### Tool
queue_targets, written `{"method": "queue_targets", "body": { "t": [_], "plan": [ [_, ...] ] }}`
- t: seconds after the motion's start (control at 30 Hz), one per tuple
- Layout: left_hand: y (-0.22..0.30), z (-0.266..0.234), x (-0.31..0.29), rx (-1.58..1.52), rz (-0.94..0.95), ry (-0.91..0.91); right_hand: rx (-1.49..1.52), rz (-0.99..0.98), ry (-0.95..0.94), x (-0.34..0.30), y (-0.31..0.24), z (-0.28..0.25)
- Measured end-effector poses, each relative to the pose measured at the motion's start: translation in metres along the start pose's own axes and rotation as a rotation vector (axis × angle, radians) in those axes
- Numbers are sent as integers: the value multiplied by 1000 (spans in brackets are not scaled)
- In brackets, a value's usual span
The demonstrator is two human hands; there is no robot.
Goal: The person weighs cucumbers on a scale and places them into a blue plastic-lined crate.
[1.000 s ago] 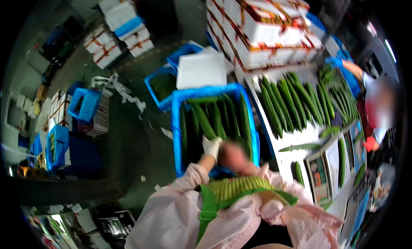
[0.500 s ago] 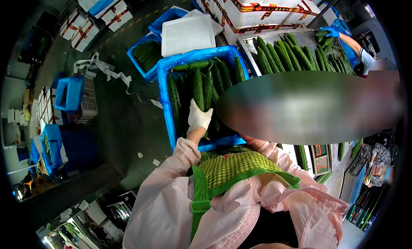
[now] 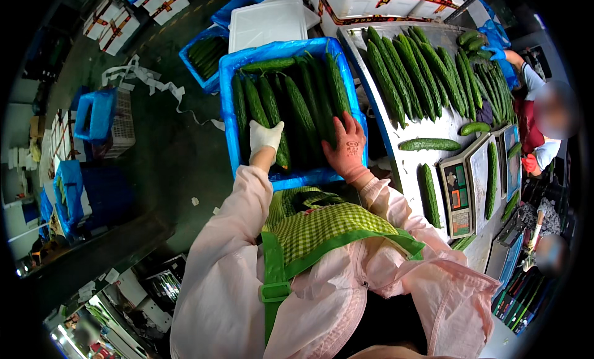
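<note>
A blue-lined box (image 3: pixel 225 121) in front of me holds several long dark green cucumbers, most lying lengthwise and one across the far end. My left hand (image 3: pixel 265 139), in a white glove, is closed around a cucumber (image 3: pixel 270 102) at the box's left side; its fingertips are partly hidden. My right hand (image 3: pixel 348 147), in a red glove, rests on the near right part of the cucumbers. Its fingers are stretched out and slightly apart, touching a cucumber (image 3: pixel 338 86) along the right wall, with nothing gripped.
Right of the box, a metal table (image 3: pixel 411 131) carries rows of cucumbers and a weighing scale (image 3: pixel 458 201). A co-worker's blue-gloved hand (image 3: pixel 494 53) is at its far end. Behind the box are a white foam lid (image 3: pixel 266 25) and another blue-lined box (image 3: pixel 204 59) of cucumbers.
My left hand has moved left and lower in the box, and the cucumbers there lie differently. My right hand, mostly hidden before, now lies over the box's right side. The view has shifted.
</note>
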State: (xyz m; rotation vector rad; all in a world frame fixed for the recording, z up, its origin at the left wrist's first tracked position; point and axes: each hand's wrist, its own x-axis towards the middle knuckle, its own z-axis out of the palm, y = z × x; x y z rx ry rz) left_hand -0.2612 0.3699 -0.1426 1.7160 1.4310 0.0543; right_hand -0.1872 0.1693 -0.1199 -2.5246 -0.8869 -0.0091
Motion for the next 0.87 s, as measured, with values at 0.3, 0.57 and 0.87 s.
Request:
{"method": "queue_targets", "body": {
  "t": [0.3,0.57,0.87],
  "plan": [
    [-56,-25,-18,318,548,88,284,-90,148,0,13,9],
    [-85,-31,-26,-48,981,243,307,-43,229,-14,-19,14],
    [-129,-143,44,-133,769,14,140,47,130,-59,-82,69]
  ]
}}
